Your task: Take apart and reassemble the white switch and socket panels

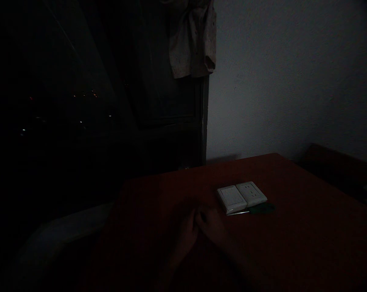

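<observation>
The light is very dim, and fine detail of the fingers is lost. My left hand [187,229] rests on the reddish-brown table [159,194], its fingers closed. Against it lies my right hand [213,227], curled with a dark gap between thumb and fingers; I make out nothing held in either. Just beyond the right hand sit two white wall plates side by side: a plain-faced switch plate [232,196] and a socket plate [252,193] with slots. A screwdriver [262,208] with a green handle and metal shaft lies along their near edge.
A dark window [80,105] with small distant lights fills the left. Cloth [192,44] hangs at its right side, beside a pale wall [280,81]. A dark brown piece of furniture [335,162] stands past the table's right edge.
</observation>
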`<control>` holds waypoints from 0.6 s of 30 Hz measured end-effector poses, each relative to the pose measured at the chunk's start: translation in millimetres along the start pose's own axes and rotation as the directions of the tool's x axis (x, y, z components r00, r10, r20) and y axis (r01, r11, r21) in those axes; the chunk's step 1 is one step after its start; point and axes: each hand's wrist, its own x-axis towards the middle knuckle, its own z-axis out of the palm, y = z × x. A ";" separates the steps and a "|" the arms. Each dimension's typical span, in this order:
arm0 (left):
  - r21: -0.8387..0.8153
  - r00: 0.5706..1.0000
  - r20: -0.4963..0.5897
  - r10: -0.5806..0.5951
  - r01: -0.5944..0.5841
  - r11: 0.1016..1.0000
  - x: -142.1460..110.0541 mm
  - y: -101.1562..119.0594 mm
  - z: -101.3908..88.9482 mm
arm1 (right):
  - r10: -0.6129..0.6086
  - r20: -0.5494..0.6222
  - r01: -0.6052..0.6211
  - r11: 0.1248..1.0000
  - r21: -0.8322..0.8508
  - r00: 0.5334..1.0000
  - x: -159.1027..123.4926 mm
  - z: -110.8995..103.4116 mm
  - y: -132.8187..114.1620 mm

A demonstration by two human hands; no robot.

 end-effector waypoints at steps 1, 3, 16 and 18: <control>-0.004 1.000 -0.001 0.002 -0.002 1.000 -0.1 -0.2 0.0 | -0.001 0.001 0.001 1.000 0.002 1.000 -0.1 -0.1 -0.1; -0.014 1.000 0.001 0.010 -0.010 1.000 -0.3 -0.8 0.0 | -0.005 0.002 0.005 1.000 0.006 1.000 -0.3 -0.1 -0.3; 0.000 1.000 0.008 0.002 -0.002 1.000 -1.3 2.0 -2.6 | -0.009 0.001 0.009 1.000 -0.009 1.000 -1.0 0.0 -0.7; 0.002 1.000 0.008 0.004 -0.004 1.000 -1.5 5.6 -5.3 | -0.010 0.003 0.010 1.000 -0.012 1.000 -1.1 -0.2 -1.0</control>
